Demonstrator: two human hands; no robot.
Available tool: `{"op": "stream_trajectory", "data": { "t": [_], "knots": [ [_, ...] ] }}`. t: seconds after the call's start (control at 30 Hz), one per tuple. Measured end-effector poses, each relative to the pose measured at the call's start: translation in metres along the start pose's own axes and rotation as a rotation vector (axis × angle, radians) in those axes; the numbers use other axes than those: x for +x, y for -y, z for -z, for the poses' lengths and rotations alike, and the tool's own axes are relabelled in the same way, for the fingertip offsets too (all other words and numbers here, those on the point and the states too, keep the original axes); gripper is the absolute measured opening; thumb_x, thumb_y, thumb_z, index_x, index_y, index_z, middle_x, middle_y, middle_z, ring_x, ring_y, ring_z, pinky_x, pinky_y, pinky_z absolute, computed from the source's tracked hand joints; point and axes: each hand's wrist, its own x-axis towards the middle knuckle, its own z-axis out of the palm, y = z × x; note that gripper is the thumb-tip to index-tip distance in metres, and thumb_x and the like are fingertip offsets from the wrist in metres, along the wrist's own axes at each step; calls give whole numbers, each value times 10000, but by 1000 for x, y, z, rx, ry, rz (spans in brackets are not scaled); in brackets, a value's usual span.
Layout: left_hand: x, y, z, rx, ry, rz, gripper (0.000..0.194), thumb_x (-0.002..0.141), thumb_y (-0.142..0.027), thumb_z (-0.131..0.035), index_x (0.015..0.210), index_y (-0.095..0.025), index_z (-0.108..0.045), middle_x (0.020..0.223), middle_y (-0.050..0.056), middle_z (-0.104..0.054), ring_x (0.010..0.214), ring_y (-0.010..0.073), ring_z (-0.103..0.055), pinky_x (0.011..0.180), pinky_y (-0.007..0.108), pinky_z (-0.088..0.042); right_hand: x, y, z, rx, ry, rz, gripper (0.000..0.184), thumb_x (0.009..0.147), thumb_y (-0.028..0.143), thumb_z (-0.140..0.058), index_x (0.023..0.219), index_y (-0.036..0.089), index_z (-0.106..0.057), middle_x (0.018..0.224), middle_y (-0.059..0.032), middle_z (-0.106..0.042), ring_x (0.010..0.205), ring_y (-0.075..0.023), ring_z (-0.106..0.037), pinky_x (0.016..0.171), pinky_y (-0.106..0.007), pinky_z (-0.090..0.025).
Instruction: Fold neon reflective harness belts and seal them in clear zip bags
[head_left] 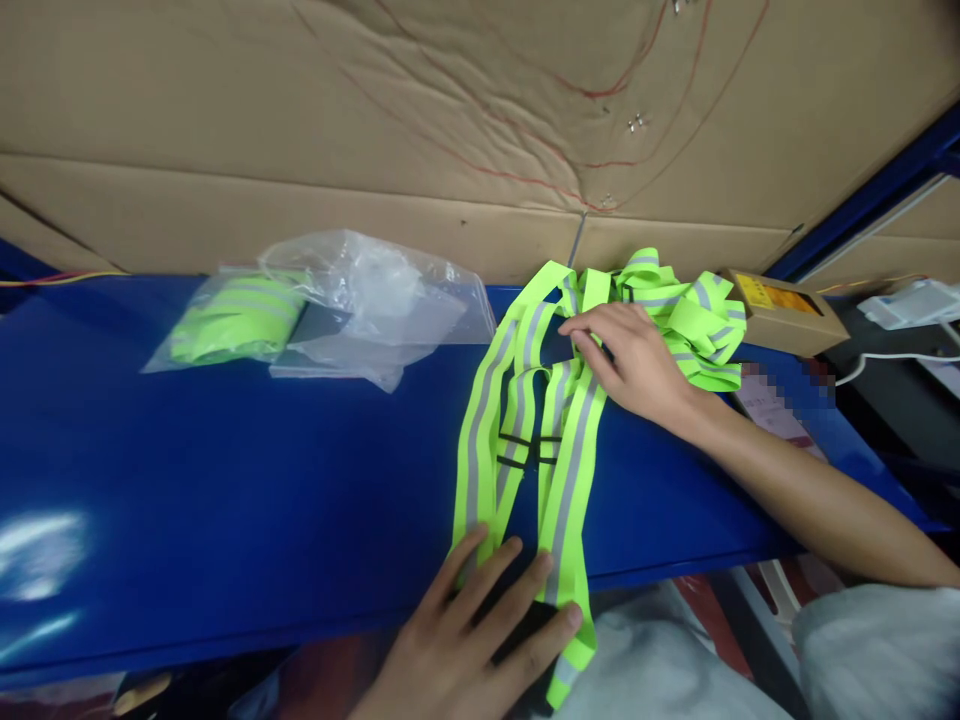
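A neon-green reflective harness with grey stripes and black buckles is laid lengthwise on the blue shelf. Over its near end, at the shelf's front edge, my left hand is open, fingers spread across the straps. My right hand rests at the harness's far part, thumb and fingers slightly apart, and the strap under its palm is partly hidden. Just beyond that hand lies a loose heap of similar reflective straps. One strap end dangles below the shelf edge.
On the blue shelf, to the left, are a clear bag with a folded green harness and crumpled clear plastic bags. A small cardboard box stands at the right. Behind rises a cardboard panel with red wires.
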Motion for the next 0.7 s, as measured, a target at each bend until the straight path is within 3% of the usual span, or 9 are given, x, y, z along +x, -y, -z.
{"op": "stream_trajectory", "data": {
  "t": [0.1,0.2,0.27,0.37,0.47,0.6,0.7],
  "knots": [
    [1,-2,1,11,12,-11,365,1020,-324,-557,1373,-361,-643,1383,-29,-681,1335,231,-576,1305,523,-224,-29,34,19,121,-44,78,260,1063,211,-443,1206,160,-654,1140,-108,-734,1096,-234,-657,972,-414,-477],
    [4,-4,4,13,-11,-2,280,1004,-238,-573,1252,-289,-693,1324,8,-708,1314,240,-594,1256,547,-344,-68,75,31,245,145,336,444,1058,444,-474,1334,121,-604,1284,-143,-704,1292,-248,-595,1107,-395,-475],
    [7,-5,7,1,19,11,230,1012,-235,-556,1192,-237,-698,1336,26,-701,1307,251,-597,1218,544,-417,-91,97,34,352,283,499,460,1039,458,-506,1359,140,-594,1354,-113,-688,1399,-223,-532,1174,-336,-442],
    [14,-6,12,-21,69,25,248,1028,-226,-522,1216,-199,-681,1351,30,-694,1285,237,-606,1212,516,-443,-118,112,31,387,266,409,331,1032,376,-551,1282,181,-647,1252,-65,-748,1332,-177,-602,1192,-269,-425],
    [22,-8,17,-97,98,74,241,997,-169,-541,1204,-164,-663,1290,66,-711,1307,217,-595,1219,478,-441,-137,111,25,355,277,300,309,1009,366,-607,1261,193,-658,1288,-102,-726,1332,-208,-614,1183,-315,-452],
    [28,-13,22,-161,87,135,243,965,-167,-567,1186,-177,-667,1300,128,-674,1303,233,-611,1051,332,-586,-154,100,22,394,373,190,672,912,562,-694,1463,232,-499,1534,-190,-514,1451,-305,-494,1117,-407,-525],
    [32,-15,24,-170,122,186,262,996,-213,-516,1201,-235,-677,1259,99,-690,1204,205,-670,910,251,-631,-152,97,24,616,427,45,832,897,645,-665,1546,221,-364,1556,-206,-454,1443,-324,-493,1113,-431,-528]
  ]
}}
